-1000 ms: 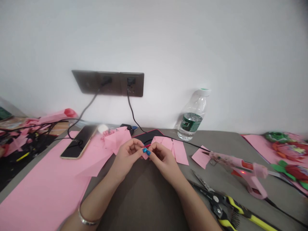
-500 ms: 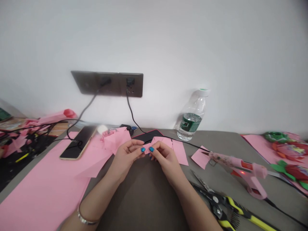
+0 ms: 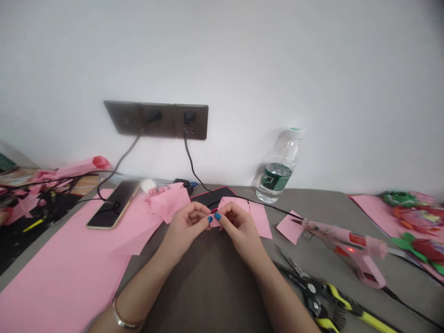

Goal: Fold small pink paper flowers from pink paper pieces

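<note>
Between my two hands, at the middle of the table, is a small piece of pink paper, mostly covered by my fingers. My left hand pinches its left side between thumb and fingers. From the right, my right hand pinches the same piece, and the two thumbs with blue nails almost meet. Just behind my hands lie flat pink paper pieces and a dark pad with a red edge. A black cable passes over them.
Large pink sheets and a phone lie left. To the right are a pink glue gun with its light on, black-and-yellow scissors, a pink square and paper flowers. A water bottle leans against the wall.
My thumbs have drawn slightly closer together, and less of the pink paper shows between them. The things on the table have not moved.
</note>
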`<state>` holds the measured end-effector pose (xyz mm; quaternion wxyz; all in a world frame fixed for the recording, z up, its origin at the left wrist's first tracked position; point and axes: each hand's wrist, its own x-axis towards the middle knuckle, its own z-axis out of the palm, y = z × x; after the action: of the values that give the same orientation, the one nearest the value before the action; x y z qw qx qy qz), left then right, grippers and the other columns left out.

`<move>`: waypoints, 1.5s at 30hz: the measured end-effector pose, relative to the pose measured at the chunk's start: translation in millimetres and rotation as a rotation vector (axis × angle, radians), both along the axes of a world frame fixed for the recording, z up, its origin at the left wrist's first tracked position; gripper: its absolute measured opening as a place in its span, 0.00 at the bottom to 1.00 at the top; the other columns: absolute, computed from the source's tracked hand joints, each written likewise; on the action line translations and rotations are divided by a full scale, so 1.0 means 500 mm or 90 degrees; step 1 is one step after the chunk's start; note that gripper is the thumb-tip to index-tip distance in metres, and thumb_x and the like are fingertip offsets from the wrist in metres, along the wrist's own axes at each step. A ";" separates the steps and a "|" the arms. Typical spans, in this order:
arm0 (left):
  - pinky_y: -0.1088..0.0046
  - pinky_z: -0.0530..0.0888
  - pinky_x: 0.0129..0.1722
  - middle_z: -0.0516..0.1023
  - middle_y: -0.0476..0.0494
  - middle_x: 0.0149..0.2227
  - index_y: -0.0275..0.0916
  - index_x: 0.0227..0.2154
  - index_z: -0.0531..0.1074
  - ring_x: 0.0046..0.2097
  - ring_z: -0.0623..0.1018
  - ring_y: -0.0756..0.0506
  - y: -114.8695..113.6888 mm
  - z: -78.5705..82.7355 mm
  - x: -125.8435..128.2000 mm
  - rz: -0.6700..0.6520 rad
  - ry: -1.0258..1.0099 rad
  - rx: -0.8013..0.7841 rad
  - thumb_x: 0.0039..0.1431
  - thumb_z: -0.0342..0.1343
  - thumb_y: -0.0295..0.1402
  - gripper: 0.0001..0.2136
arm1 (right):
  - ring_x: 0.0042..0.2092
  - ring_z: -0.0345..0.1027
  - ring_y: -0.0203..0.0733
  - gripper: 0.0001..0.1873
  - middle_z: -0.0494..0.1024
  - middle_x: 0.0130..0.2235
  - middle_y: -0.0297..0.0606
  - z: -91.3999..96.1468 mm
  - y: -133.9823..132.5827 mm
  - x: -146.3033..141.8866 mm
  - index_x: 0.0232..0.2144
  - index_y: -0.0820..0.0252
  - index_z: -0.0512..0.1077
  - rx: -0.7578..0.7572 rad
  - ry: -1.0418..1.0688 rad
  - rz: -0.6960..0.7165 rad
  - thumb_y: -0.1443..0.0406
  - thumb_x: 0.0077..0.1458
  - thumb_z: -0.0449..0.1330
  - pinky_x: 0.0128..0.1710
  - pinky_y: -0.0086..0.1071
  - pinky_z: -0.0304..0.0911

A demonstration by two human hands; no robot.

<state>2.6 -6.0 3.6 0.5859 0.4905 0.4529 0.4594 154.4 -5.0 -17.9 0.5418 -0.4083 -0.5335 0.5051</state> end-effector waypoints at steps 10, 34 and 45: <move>0.73 0.75 0.35 0.79 0.47 0.31 0.38 0.30 0.78 0.33 0.77 0.48 0.001 -0.014 0.003 0.024 -0.017 0.035 0.51 0.64 0.34 0.05 | 0.27 0.62 0.37 0.17 0.71 0.26 0.34 0.002 0.002 0.005 0.24 0.58 0.70 0.007 -0.021 -0.040 0.51 0.52 0.64 0.27 0.30 0.61; 0.78 0.74 0.31 0.70 0.52 0.29 0.38 0.30 0.71 0.31 0.71 0.52 0.006 -0.025 -0.001 0.086 -0.017 0.068 0.56 0.61 0.39 0.10 | 0.31 0.66 0.37 0.02 0.73 0.32 0.35 0.005 -0.009 -0.007 0.31 0.57 0.72 0.083 -0.075 -0.092 0.65 0.53 0.61 0.28 0.29 0.60; 0.80 0.76 0.32 0.76 0.50 0.28 0.36 0.28 0.74 0.31 0.75 0.53 0.007 -0.020 0.007 0.106 -0.118 -0.017 0.50 0.66 0.38 0.11 | 0.31 0.65 0.37 0.07 0.74 0.34 0.35 -0.002 -0.008 -0.009 0.36 0.57 0.72 0.142 -0.197 -0.105 0.70 0.53 0.58 0.28 0.31 0.59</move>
<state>6.0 -2.7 -6.6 0.5916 0.3991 0.4416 0.5438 150.0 -8.9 -18.7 0.5347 -0.4605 -0.6279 0.3282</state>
